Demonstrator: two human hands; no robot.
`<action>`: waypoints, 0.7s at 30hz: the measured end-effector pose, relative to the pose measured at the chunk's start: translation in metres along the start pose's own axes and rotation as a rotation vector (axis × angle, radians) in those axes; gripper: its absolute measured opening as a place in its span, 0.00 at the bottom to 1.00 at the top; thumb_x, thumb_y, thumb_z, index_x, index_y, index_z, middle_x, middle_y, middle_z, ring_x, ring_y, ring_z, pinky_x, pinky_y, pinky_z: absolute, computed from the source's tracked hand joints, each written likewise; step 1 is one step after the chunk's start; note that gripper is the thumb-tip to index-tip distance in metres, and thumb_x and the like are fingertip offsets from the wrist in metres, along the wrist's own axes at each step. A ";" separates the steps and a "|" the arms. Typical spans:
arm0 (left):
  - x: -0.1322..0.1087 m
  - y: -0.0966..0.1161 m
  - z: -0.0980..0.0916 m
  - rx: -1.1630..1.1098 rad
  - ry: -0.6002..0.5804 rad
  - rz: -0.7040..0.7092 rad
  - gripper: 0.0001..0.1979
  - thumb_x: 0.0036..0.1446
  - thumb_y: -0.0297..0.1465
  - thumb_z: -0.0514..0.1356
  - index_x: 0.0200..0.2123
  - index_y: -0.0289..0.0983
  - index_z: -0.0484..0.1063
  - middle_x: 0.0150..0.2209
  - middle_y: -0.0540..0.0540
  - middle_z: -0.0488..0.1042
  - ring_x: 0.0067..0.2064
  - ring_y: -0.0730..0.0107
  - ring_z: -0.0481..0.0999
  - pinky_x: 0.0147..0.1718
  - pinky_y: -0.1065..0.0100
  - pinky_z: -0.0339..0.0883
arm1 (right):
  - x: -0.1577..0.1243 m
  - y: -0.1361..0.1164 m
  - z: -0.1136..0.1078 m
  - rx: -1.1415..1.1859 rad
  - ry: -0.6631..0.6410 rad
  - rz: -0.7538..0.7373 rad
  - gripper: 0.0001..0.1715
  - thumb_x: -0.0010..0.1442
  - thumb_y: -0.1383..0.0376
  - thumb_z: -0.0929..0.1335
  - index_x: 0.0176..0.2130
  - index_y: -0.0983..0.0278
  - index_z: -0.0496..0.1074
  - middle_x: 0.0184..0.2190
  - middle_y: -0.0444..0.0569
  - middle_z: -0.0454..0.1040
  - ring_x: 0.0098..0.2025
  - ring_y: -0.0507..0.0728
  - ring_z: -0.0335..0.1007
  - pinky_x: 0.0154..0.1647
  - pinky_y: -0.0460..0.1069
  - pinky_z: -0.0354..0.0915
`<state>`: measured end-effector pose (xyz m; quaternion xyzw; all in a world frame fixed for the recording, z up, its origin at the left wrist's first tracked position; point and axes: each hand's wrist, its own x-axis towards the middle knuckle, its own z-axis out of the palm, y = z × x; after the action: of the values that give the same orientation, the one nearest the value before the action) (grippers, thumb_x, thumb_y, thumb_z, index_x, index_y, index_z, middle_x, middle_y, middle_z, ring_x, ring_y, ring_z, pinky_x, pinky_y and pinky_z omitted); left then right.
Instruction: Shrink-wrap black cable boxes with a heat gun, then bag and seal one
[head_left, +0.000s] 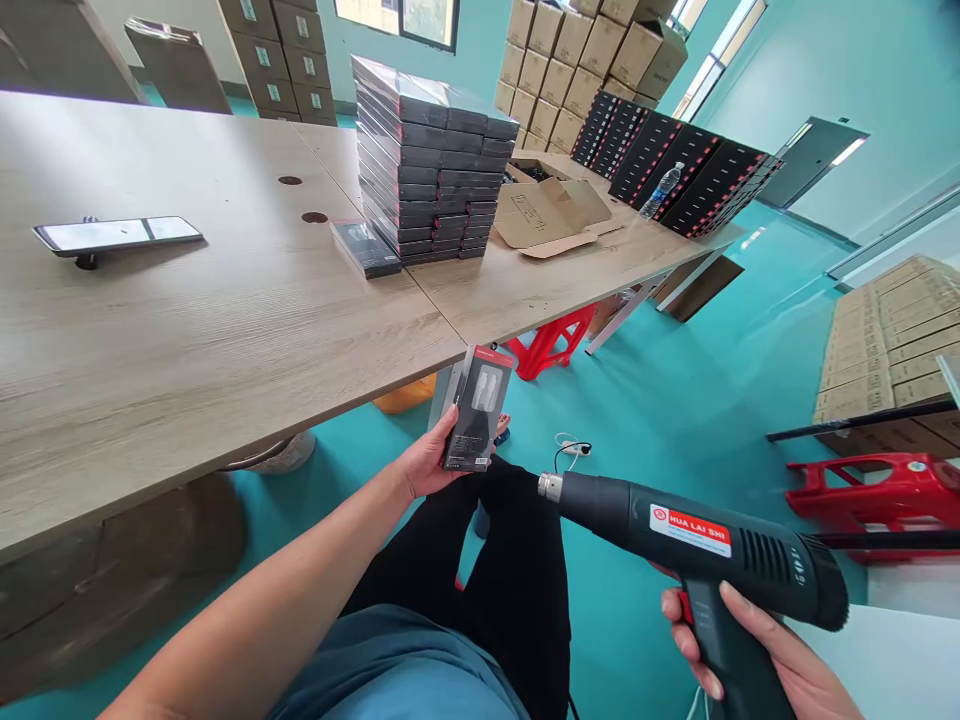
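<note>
Held in my left hand (427,455) is a slim black product box (480,410) with a red stripe at its top and a pale picture on its face. The box is tilted upright just off the table's front edge. My right hand (757,640) grips the handle of a black heat gun (697,530) with a red label. Its metal nozzle points left towards the box, with a gap between them. On the table (225,330) stands a tall stack of similar black boxes (435,165), with a single flat box (366,248) beside it.
A phone-like slab (120,232) rests at the table's left. Behind the stack lie an open carton (551,210), a water bottle (664,190) and rows of black boxes (675,165). Red stools (877,490) stand on the floor, near a power strip (576,449) and its cable.
</note>
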<state>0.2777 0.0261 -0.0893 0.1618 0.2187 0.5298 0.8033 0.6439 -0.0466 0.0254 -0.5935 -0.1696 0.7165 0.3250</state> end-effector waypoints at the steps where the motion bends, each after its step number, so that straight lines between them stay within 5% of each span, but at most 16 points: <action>1: 0.001 0.000 0.000 0.009 -0.003 0.013 0.31 0.65 0.49 0.54 0.60 0.31 0.69 0.62 0.33 0.68 0.58 0.53 0.73 0.53 0.62 0.68 | 0.001 -0.002 0.005 -0.011 -0.007 -0.014 0.23 0.53 0.56 0.76 0.46 0.65 0.78 0.34 0.56 0.81 0.30 0.58 0.75 0.22 0.47 0.72; 10: 0.007 -0.001 0.001 -0.030 -0.057 0.097 0.34 0.61 0.44 0.62 0.61 0.24 0.66 0.62 0.26 0.66 0.66 0.45 0.62 0.65 0.51 0.53 | -0.001 -0.007 0.061 -0.170 -0.077 -0.103 0.23 0.52 0.54 0.76 0.43 0.66 0.79 0.33 0.54 0.80 0.30 0.55 0.74 0.24 0.45 0.70; 21: 0.006 0.005 0.011 0.004 -0.060 0.139 0.37 0.57 0.42 0.67 0.60 0.20 0.66 0.61 0.22 0.66 0.64 0.41 0.65 0.65 0.52 0.55 | 0.004 0.004 0.081 -0.231 -0.160 -0.167 0.27 0.53 0.51 0.75 0.45 0.67 0.77 0.33 0.55 0.79 0.29 0.55 0.73 0.25 0.46 0.68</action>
<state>0.2814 0.0331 -0.0788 0.1939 0.1839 0.5789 0.7704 0.5647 -0.0354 0.0391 -0.5519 -0.3249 0.7076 0.2985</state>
